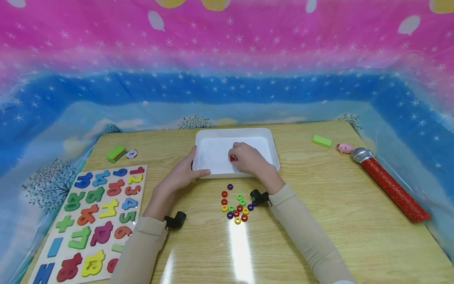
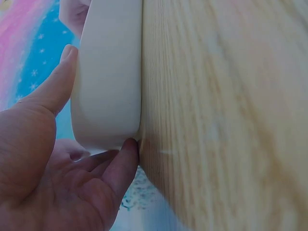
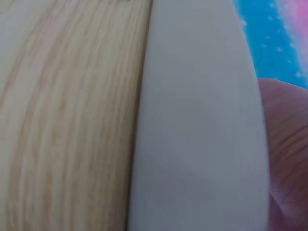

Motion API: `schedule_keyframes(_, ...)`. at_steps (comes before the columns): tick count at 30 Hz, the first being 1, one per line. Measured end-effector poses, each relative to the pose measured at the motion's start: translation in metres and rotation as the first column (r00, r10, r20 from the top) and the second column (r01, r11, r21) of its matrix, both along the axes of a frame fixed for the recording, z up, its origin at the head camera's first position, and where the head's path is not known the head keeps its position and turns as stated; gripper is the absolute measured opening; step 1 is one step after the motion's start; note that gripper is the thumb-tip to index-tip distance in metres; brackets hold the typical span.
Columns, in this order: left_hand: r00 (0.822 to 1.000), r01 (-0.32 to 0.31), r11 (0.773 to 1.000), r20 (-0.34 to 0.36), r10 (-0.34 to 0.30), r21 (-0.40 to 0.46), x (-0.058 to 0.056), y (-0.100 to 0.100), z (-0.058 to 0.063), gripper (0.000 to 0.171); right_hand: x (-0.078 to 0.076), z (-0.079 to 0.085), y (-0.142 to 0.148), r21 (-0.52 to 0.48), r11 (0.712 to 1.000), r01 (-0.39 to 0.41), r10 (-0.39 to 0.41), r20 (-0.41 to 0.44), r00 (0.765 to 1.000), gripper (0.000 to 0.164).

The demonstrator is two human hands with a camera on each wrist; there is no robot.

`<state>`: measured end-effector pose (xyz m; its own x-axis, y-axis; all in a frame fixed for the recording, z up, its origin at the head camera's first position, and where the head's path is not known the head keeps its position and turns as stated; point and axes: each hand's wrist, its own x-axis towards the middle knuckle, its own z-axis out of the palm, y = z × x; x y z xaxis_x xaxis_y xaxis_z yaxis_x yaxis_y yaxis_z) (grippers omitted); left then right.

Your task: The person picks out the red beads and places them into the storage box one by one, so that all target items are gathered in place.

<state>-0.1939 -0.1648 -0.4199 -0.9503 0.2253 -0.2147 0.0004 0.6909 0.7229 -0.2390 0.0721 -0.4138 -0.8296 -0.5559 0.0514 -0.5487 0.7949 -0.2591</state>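
Note:
A white rectangular tray (image 1: 203,175) lies on the table. My left hand (image 1: 181,170) holds its near left corner, the thumb on the front rim and the fingers along the left side. In the left wrist view the thumb (image 2: 57,79) touches the tray's upper edge, with the fingers lower down against its wall. Inside the tray, my right hand (image 1: 250,157) pinches a small red bead (image 1: 233,158); the curled fingers partly hide it. The right wrist view shows mostly the tray's outer wall (image 3: 197,125), with part of the right hand behind it.
Loose ring beads (image 1: 237,220) in several colours lie before the tray. A number puzzle board (image 1: 120,177) is at left, near green blocks (image 1: 115,153) and a poker chip (image 1: 132,154). At right are a green block (image 1: 322,141), a pink pig (image 1: 344,148) and a red microphone (image 1: 393,187).

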Motion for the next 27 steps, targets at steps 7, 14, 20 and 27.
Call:
schedule_keyframes(7,1.0,0.007,1.0,-0.004,-0.007,0.006,0.001,0.0,0.0,0.103,0.007,0.008,0.003,-0.011,1.0,-0.015,0.015,0.034,0.999,0.018)
schedule_keyframes(14,1.0,0.002,1.0,-0.002,-0.002,0.015,0.001,0.0,0.002,0.103,0.021,0.023,0.008,-0.029,0.995,-0.096,0.095,-0.026,0.995,0.02)
schedule_keyframes(20,1.0,0.003,1.0,-0.001,-0.003,0.021,0.002,0.0,0.003,0.105,0.046,0.038,0.01,-0.018,0.984,-0.178,0.178,-0.006,0.984,0.022)
schedule_keyframes(27,1.0,0.008,1.0,-0.008,-0.008,0.03,0.002,0.0,0.002,0.104,0.075,0.04,0.006,-0.003,0.943,-0.332,0.332,0.007,0.943,0.02)
